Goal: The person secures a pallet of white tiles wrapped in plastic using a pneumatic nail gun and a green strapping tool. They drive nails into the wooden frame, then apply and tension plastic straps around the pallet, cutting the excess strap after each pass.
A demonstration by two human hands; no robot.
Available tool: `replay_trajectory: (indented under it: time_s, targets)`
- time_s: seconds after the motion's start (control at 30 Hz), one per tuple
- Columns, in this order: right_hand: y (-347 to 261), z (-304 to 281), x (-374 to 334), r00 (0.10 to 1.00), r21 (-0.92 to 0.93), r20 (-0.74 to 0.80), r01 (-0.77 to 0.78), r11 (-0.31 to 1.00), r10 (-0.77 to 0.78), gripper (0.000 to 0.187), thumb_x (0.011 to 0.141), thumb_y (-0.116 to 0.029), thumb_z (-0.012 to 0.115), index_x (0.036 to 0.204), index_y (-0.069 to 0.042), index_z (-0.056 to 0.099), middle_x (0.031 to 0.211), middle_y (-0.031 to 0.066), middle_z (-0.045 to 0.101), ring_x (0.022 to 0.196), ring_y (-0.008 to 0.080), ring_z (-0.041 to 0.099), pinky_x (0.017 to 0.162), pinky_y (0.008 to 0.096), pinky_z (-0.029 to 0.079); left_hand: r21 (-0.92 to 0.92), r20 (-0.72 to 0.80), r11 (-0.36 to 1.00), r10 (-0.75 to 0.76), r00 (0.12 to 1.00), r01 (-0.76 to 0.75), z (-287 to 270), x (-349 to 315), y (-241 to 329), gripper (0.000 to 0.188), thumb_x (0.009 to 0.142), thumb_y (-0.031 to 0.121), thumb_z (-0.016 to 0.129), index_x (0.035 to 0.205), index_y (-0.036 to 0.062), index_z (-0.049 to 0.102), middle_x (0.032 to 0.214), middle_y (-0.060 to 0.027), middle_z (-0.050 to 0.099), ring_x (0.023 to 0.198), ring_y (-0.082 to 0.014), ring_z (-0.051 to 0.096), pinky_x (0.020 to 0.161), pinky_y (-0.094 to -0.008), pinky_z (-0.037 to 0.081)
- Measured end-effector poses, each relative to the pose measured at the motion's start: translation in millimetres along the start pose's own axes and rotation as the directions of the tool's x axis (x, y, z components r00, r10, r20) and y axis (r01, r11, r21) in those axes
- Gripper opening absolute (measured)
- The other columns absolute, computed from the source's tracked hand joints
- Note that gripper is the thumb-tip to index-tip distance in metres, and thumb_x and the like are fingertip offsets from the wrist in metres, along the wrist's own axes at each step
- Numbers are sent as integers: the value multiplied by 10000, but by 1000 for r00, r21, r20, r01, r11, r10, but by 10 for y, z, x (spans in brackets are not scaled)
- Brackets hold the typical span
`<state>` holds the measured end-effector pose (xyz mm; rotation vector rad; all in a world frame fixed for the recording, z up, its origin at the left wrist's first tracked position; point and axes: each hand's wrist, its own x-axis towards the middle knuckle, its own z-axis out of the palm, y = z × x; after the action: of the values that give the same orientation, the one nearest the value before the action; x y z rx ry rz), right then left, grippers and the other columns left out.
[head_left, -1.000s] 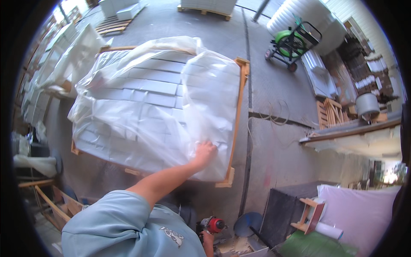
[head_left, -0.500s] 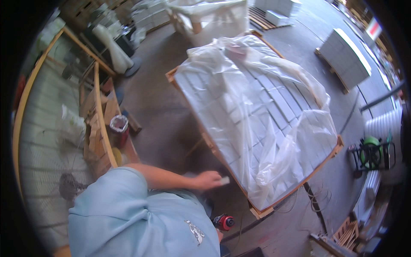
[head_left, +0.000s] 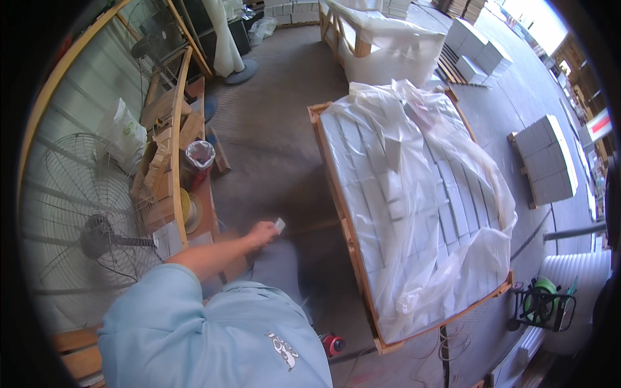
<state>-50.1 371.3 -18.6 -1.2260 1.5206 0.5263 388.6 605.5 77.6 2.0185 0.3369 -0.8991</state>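
Note:
My left hand (head_left: 261, 235) is closed around a small pale block (head_left: 279, 225), whose end sticks out past the fingers. It is held out over the floor, between the cluttered wooden bench and a crate (head_left: 350, 240) of white boxes. Low beside my shirt, the round front of a red and black power drill (head_left: 332, 344) shows. My right hand is almost wholly hidden behind the shirt at the drill's grip. Loose clear plastic sheeting (head_left: 424, 271) drapes over the white boxes (head_left: 446, 191) in the crate.
On my left stand a large wire-cage fan (head_left: 97, 236), a bag-lined bucket (head_left: 200, 154), cardboard pieces (head_left: 191, 129) and a yellow spool (head_left: 192, 212). A wrapped crate (head_left: 394, 55) stands beyond. Stacked boxes (head_left: 546, 161) and a green reel (head_left: 542, 301) are at right.
My left hand has swung left with the pale block, away from the crate's edge toward the bench. The view has turned left, so the crate appears further right. The drill stays beside my body.

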Motion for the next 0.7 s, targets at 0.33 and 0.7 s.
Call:
replay_trajectory:
  time_s: [0.33,0.7]
  targets:
    - [-1628,1046,-27,998,65,22,55,996,-56,105,656,-25,630,733,-10,561,604,68,574,444,185,541,423,332,450,-101,-30,994,-53,998,50,-1160,1323,150,237,852,212,586,945,-3,625,779,-87,625,588,-164,618,474,-288,506]
    - [-3181,2535,-185,997,350,-72,11,937,15,99,655,-26,626,727,-16,559,592,69,570,433,188,537,410,333,445,336,434,912,73,898,-237,-1765,2844,1775,366,896,339,527,952,5,665,748,-100,654,623,-165,640,578,-313,537]
